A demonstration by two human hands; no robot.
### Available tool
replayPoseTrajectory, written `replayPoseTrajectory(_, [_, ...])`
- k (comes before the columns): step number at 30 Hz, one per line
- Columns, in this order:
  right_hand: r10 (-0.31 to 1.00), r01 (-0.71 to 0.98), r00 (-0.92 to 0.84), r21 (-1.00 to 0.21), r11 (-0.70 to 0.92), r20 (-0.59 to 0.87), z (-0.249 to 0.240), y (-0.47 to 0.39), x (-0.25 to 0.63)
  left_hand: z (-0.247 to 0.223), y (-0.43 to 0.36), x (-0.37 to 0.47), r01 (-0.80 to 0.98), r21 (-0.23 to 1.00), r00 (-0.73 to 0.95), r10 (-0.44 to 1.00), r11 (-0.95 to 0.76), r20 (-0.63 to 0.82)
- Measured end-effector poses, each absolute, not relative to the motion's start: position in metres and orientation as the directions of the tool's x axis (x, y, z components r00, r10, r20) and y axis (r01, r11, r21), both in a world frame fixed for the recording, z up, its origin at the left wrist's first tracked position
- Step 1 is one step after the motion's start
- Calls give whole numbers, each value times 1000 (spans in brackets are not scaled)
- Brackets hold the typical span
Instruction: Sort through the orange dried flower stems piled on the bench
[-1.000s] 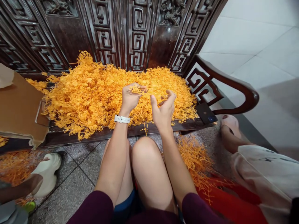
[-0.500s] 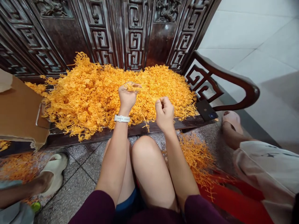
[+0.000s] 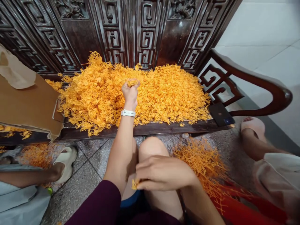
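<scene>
My left hand (image 3: 130,92), with a white watch band (image 3: 128,113) at the wrist, is raised over a large heap of orange, spidery flower-like pieces (image 3: 173,93). Its fingers are closed around a few thin orange strands (image 3: 132,82). Over my lap, my right hand (image 3: 161,172) is turned palm down and pointing left. A small orange piece (image 3: 135,184) shows pinched at its fingertips, slightly blurred. The heap covers much of a dark wooden bench seat (image 3: 150,128).
A cardboard box (image 3: 30,97) stands at the bench's left. By the curved armrest (image 3: 260,82) lies a dark phone (image 3: 220,114). Orange branching stems (image 3: 199,159) pile on the floor near red material (image 3: 241,203). Other people's sandaled feet (image 3: 67,164) appear on both sides.
My right hand has drawn back from above the bench to my lap, now with a small orange piece. My left hand stays over the heap, and the view has shifted left.
</scene>
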State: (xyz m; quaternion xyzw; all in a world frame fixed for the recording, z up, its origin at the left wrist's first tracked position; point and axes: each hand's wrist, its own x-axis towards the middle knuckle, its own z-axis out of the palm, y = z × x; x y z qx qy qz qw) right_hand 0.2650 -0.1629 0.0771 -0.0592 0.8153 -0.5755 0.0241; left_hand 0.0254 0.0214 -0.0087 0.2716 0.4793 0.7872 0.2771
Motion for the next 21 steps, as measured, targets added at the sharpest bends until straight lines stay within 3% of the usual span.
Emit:
replayPoseTrajectory(1, [-109,-90,-992,-970,226,67,80,-158,265,-4,16,28,-217,891,-715,686,-399,133])
replayPoseTrajectory(2, [-9,-128,-992,-985,118,127,83,-151,263,1,10,32,-262,874,-724,682,-409,102])
replayPoseTrajectory(5, [574,-332,-789,-938,-98,219,85,-134,251,14,-7,43,-351,839,-705,707,-415,55])
replayPoseTrajectory(7, [776,-395,-618,-904,-165,128,82,-131,242,19,-15,45,-372,828,-689,722,-419,56])
replayPoseTrajectory(10, [858,-418,-511,-886,-199,48,74,-132,235,20,-19,42,-358,827,-656,747,-434,108])
replayPoseTrajectory(16, [944,-175,-247,-968,178,218,66,-108,234,10,-16,40,-286,785,-549,765,-549,335])
replayPoseTrajectory(19, [942,-100,-215,-965,241,258,68,-88,232,7,-16,46,-285,796,-428,814,-534,393])
replayPoseTrajectory(21, [920,-90,-286,-963,254,269,67,-89,230,7,-17,52,-298,803,-373,838,-515,399])
